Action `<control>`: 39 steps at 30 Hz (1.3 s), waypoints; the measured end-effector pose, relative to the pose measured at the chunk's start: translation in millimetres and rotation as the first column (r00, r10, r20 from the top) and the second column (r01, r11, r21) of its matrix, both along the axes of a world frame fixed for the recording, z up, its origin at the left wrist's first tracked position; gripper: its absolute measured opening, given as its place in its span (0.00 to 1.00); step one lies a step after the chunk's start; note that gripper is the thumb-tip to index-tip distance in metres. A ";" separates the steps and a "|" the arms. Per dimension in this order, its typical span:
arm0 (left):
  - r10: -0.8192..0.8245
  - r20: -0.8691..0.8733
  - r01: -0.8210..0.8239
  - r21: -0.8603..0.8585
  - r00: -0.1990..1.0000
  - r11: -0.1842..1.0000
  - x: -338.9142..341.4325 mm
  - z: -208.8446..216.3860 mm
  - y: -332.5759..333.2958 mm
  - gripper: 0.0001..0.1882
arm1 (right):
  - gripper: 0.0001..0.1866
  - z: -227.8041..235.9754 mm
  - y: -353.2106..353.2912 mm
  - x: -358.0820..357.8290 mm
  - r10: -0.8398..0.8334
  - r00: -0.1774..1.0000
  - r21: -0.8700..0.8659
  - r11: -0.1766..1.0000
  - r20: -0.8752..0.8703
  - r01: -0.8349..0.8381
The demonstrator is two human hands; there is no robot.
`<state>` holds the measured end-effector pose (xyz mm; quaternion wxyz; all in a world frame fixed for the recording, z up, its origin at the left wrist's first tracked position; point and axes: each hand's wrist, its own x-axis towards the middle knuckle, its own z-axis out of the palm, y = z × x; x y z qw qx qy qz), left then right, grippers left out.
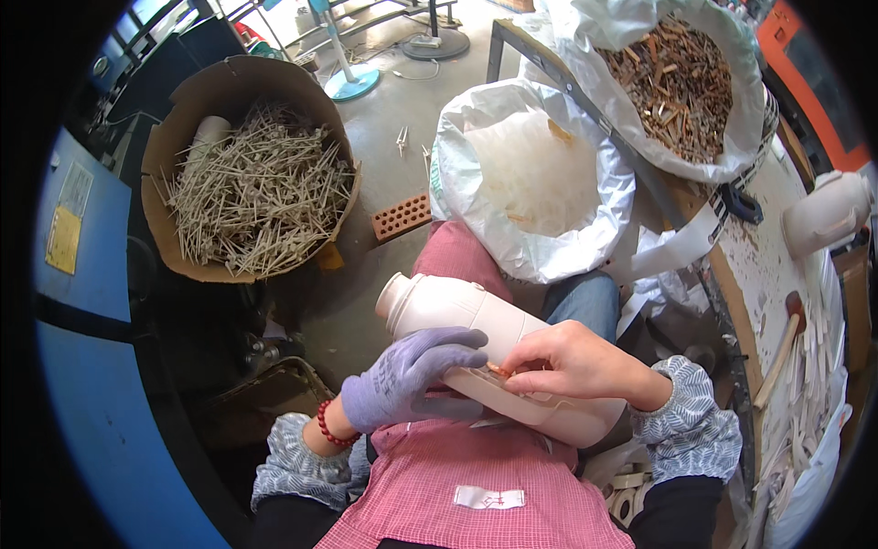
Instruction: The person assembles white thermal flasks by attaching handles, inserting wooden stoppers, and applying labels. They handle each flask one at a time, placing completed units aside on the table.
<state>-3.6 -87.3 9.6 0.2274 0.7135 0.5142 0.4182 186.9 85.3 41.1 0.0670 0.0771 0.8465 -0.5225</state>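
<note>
Cabinet (101, 439), blue, along the left edge of the frame, with a yellow label. Next to it, at upper left, cardboard box (155, 215) with a ragged rim, heaped with thin pale sticks (261, 197). At upper right, white sack (672, 169) full of brown scraps (672, 87). At upper centre, white plastic bag (599, 165), open at the top, filled with whitish, see-through pieces (530, 174). At bottom centre, red checked apron (430, 485) with a small white patch.

In the middle of the frame, pale pink jug (448, 306), lying on its side across the lap, neck toward the left, handle toward the apron. At far right, another jug (823, 215) of similar colour, also tilted over. Just below centre, left hand (402, 380) in a purple glove, grasping the jug at the left end of its handle. To the right of it, bare right hand (585, 361), fingertips pinched together over the handle. At right, mallet (777, 361) with a wooden handle and dark head. Above centre, on the floor, reddish brick (402, 218) with rows of holes. At lower left, red bead bracelet (325, 425) around the left wrist. Between the right fingertips, small orange piece (497, 369), gripped right at the jug's handle; exact shape too small to tell.
</note>
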 end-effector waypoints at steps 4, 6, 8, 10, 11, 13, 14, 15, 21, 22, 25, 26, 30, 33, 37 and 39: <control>0.057 0.088 -0.063 0.067 0.995 0.996 2.3 -24.0 -12.7 0.35 | 0.11 -3.6 -8.4 -10.4 0.083 0.997 -0.024 0.996 0.006 -0.083; 0.047 0.105 -0.053 0.055 0.993 0.997 1.3 -25.8 -14.7 0.36 | 0.11 -6.9 -11.2 -12.9 0.090 0.996 -0.032 0.995 -0.016 -0.091; 0.041 0.098 -0.046 0.050 0.994 0.998 -1.0 -28.0 -16.5 0.35 | 0.11 -7.6 -14.0 -14.3 0.095 0.995 -0.041 0.995 -0.009 -0.095; 0.035 0.068 -0.038 0.043 0.997 0.998 -3.1 -30.3 -18.6 0.33 | 0.11 -11.6 -16.5 -14.5 0.102 0.994 -0.039 0.994 -0.036 -0.103; 0.046 0.045 -0.048 0.047 0.998 0.998 -3.1 -29.3 -18.9 0.32 | 0.11 -13.8 -17.9 -14.5 0.104 0.993 -0.038 0.994 -0.049 -0.106; 0.063 0.005 -0.063 0.057 0.998 0.996 -2.0 -26.0 -18.4 0.28 | 0.12 -16.1 -20.7 -14.2 0.107 0.992 -0.022 0.994 -0.067 -0.109; 0.014 -0.069 -0.009 0.077 0.998 0.997 -4.6 -25.3 -16.7 0.27 | 0.12 -17.6 -22.5 -13.5 0.106 0.992 -0.014 0.994 -0.075 -0.107; -0.034 -0.147 0.049 0.096 0.989 0.994 -9.2 -23.3 -12.9 0.26 | 0.13 -20.5 -23.0 -11.6 0.089 0.990 -0.007 0.996 -0.111 -0.090; 0.006 -0.247 0.024 0.116 0.969 0.993 -9.7 -0.6 15.5 0.26 | 0.23 -5.8 -45.2 15.1 0.030 0.925 0.656 0.714 -0.378 0.244; 0.013 -0.237 0.008 0.085 0.972 0.996 -4.8 -0.9 25.5 0.26 | 0.23 -11.8 -40.3 16.3 0.002 0.908 0.666 0.680 -0.419 0.306; 0.018 -0.362 0.052 0.183 0.932 0.982 5.1 18.0 67.8 0.25 | 0.20 -18.0 -8.6 52.9 -0.115 0.851 0.580 0.684 -0.513 0.442; 0.088 -0.395 -0.029 0.154 0.914 0.988 4.6 26.8 75.4 0.26 | 0.19 -12.2 2.5 67.6 -0.157 0.823 0.521 0.705 -0.546 0.481; -0.084 0.408 0.163 -0.161 0.909 0.974 8.3 -0.2 95.6 0.38 | 0.27 23.4 25.1 162.9 -0.655 0.723 0.026 0.737 -0.222 0.676; -0.103 0.454 0.181 -0.131 0.885 0.975 50.5 -8.3 136.2 0.22 | 0.25 1.4 51.2 211.0 -0.764 0.644 -0.214 0.622 0.046 0.753; -0.219 0.187 0.215 0.038 0.958 0.976 109.4 -1.1 221.2 0.15 | 0.22 -34.4 172.3 316.9 -0.867 -0.114 0.109 -0.189 -0.485 0.976; -0.182 0.324 0.236 -0.135 0.928 0.962 139.3 -0.4 270.4 0.19 | 0.26 -49.5 221.2 433.6 -0.682 -0.074 0.546 -0.641 -0.728 0.540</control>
